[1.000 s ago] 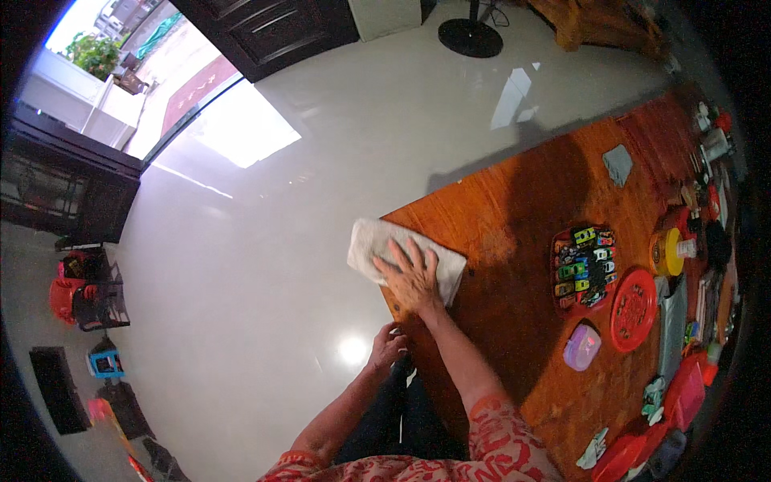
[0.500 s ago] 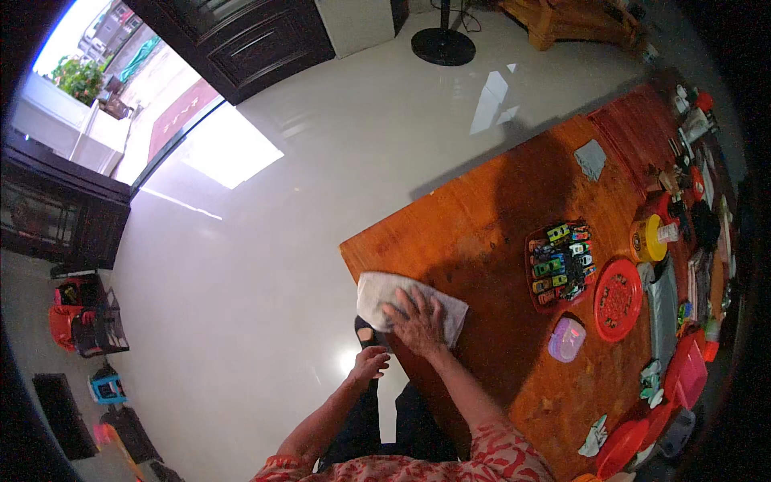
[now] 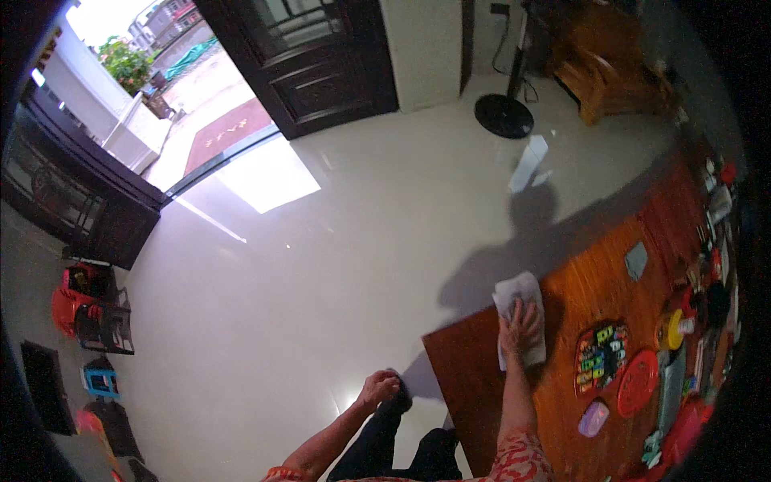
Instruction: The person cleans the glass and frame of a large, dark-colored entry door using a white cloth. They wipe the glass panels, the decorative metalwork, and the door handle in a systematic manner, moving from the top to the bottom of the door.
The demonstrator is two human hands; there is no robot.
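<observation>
My right hand lies with fingers spread flat on a white cloth, pressing it against the wooden table at its far edge. The cloth reaches past that edge a little, and part of it is under my palm. Off to the left of the table's near corner, my left hand hangs over the floor with fingers curled in, and nothing shows in them. Right of the cloth, a tray of small toy cars stands on the table.
Beside the cars are a red round plate, a purple-lidded box and a yellow tub. A grey rag lies farther back. Clutter lines the table's right side. A black stand base and wooden chair stand beyond.
My right hand has slid the cloth from the table's near left corner along to the far edge. The view has shifted left, and my left hand's fingers have curled in more.
</observation>
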